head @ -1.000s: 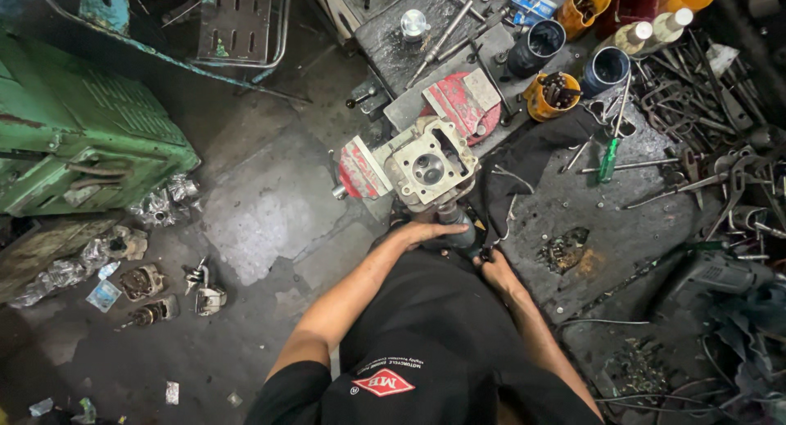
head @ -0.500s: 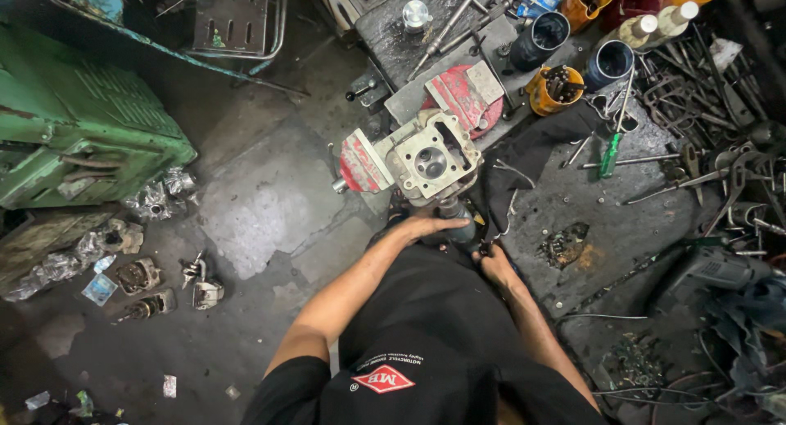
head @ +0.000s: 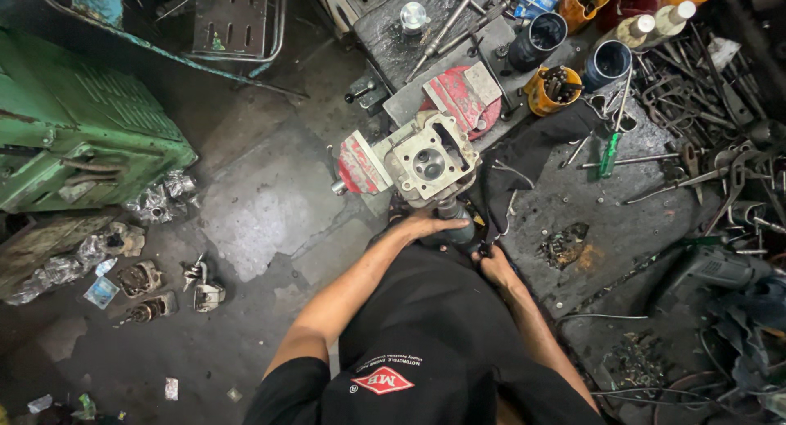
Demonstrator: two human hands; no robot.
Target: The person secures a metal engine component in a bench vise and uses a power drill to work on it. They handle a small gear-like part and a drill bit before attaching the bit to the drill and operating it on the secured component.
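Below, left hand (head: 426,225) grips the vise handle (head: 455,228).

We look down on a stained, dark concrete floor (head: 262,204) in dim light. A green metal cabinet (head: 74,138) stands at our left, a grimy bench (head: 589,204) at our right.

My view has tilted slightly: the grey metal cylinder head (head: 430,161) clamped in the red bench vise (head: 458,106) drifted toward six o'clock (hands unmoved).

A pale grey cast-metal engine head (head: 431,161) sits between faded red vise jaws; a green-handled screwdriver (head: 607,153) lies on the dark, oil-stained counter (head: 639,204) near yellow-orange plastic cups (head: 555,88).
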